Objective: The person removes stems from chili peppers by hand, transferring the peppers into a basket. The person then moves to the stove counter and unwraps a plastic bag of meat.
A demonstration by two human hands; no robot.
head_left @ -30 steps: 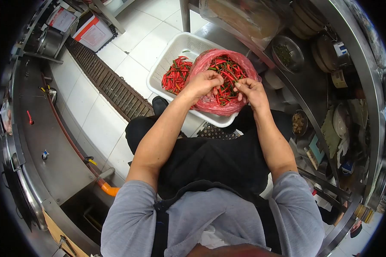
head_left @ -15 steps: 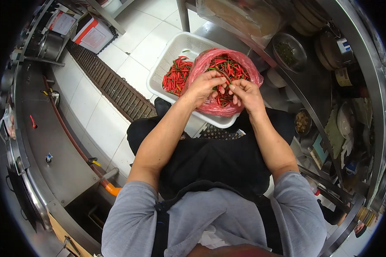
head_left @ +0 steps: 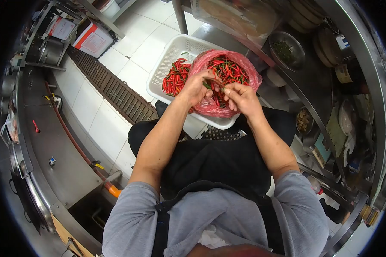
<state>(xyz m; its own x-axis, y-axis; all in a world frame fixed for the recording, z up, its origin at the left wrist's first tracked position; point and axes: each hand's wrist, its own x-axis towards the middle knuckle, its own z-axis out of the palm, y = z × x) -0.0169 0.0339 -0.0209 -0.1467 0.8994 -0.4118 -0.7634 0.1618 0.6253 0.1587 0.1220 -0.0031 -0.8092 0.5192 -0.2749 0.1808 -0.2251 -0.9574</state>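
A white perforated basket (head_left: 159, 64) rests on the floor in front of my knees. Loose red chillies (head_left: 176, 78) lie in its left part. Beside them, an open pink plastic bag (head_left: 254, 73) is full of red chillies with green stems (head_left: 232, 68). Over the bag, my left hand (head_left: 199, 88) is closed around a chilli, part of which shows green at the fingers. My right hand (head_left: 241, 97) is close beside it, thumb and index finger pinched at a small green stem; the rest of what it holds is hidden.
To the right is a steel shelf (head_left: 296, 81) with a metal bowl of greens (head_left: 284, 50) and a small bowl (head_left: 303, 121). A floor drain grate (head_left: 111, 85) runs along the left, beside a steel counter (head_left: 58, 158). A white-and-red box (head_left: 93, 40) stands at the upper left.
My left hand has turned and its fingers have opened somewhat around the chilli. My right hand has shifted slightly left and down, still pinched. The view has shifted a little.
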